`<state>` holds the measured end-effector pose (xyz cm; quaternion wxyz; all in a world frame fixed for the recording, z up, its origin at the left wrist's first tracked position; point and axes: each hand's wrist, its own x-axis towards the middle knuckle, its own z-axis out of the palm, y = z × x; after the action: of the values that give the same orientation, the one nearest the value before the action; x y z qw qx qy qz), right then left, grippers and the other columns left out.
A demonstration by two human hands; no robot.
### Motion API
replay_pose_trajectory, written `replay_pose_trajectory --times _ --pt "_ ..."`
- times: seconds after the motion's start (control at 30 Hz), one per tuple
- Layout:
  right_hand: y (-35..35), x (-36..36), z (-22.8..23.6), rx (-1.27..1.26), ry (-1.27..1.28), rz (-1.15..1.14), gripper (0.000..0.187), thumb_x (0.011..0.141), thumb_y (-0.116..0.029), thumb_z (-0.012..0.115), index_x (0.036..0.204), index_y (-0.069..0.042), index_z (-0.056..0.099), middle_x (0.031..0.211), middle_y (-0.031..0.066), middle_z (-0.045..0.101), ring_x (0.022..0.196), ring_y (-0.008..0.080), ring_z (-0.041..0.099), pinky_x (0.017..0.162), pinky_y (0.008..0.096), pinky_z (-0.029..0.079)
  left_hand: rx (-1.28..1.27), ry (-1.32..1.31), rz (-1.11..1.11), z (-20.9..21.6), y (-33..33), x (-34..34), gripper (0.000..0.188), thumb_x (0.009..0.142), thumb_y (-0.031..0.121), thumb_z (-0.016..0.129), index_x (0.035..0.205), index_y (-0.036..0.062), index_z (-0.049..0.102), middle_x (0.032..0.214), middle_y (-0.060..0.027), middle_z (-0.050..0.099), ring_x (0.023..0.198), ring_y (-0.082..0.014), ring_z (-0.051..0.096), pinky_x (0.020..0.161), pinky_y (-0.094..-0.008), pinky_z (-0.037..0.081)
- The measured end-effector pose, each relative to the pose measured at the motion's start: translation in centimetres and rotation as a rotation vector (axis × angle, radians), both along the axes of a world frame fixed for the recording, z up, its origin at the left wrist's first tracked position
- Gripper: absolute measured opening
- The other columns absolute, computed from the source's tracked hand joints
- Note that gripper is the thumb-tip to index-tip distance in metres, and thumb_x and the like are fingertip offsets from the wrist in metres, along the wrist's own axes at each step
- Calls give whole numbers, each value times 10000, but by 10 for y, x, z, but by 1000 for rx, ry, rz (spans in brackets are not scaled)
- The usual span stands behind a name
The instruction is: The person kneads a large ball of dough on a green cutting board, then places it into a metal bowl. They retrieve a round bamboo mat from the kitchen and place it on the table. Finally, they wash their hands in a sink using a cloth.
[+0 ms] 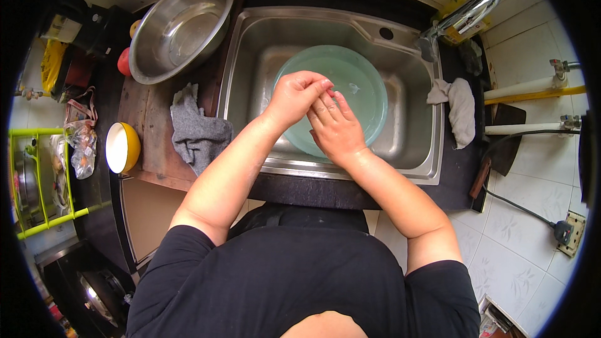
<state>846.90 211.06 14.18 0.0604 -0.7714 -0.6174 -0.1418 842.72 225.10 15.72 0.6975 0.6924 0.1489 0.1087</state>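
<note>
Over a pale green plastic basin (368, 81) in the steel sink (408, 122), my two hands meet. My left hand (296, 97) is closed, its fingers and thumb pressed round the fingertips of my right hand (339, 128). The right hand lies with its back up and its fingers stretched out. Both hands look wet. Clear water seems to stand in the basin, below the hands. The left palm and the underside of the right hand are hidden.
A large steel bowl (181, 31) and a grey cloth (197, 128) lie left of the sink, near a yellow bowl (123, 148). The chrome faucet (466, 17) is swung to the back right. A pale rag (462, 112) drapes over the right edge.
</note>
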Motion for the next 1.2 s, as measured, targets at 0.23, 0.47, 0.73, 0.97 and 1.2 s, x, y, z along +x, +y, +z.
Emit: replay_pose_trajectory --times 0.23,0.47,0.73,0.97,1.2 --pt "-4 10 -4 107 69 44 426 776 -156 450 1183 -43 505 1275 96 441 1225 204 370 1046 360 247 -219 -15 -45 2 -4 -2 195 841 122 554 950 -34 598 851 -88 634 795 -128 583 734 -238 464" --pt "-4 6 1 89 141 78 528 689 -188 591 1182 -25 493 1275 118 423 1230 252 349 1039 378 258 -246 45 14 -16 -3 -1 212 870 147 515 973 -24 590 901 -88 622 842 -136 575 770 -244 450" --pt "-5 10 -3 565 1270 -13 186 772 -69 575 950 -15 558 991 67 565 971 217 529 842 338 430 -228 -106 -140 -22 -26 -1 271 898 170 454 1042 -38 551 1060 -123 589 985 -187 548 855 -291 430" --pt "18 -7 1 1098 2621 -29 127 873 -71 488 994 -59 525 1047 29 531 1032 129 497 903 273 420 -577 -221 -5 -19 -28 8 253 879 232 512 753 13 535 755 -108 584 720 -171 571 680 -291 468" --pt "24 -19 -31 756 1499 -109 250 838 0 478 1084 8 526 1155 113 521 1037 233 522 952 294 358 -906 -17 473 -6 -28 15 410 915 362 399 597 110 340 482 -21 312 439 -160 340 504 -325 406"
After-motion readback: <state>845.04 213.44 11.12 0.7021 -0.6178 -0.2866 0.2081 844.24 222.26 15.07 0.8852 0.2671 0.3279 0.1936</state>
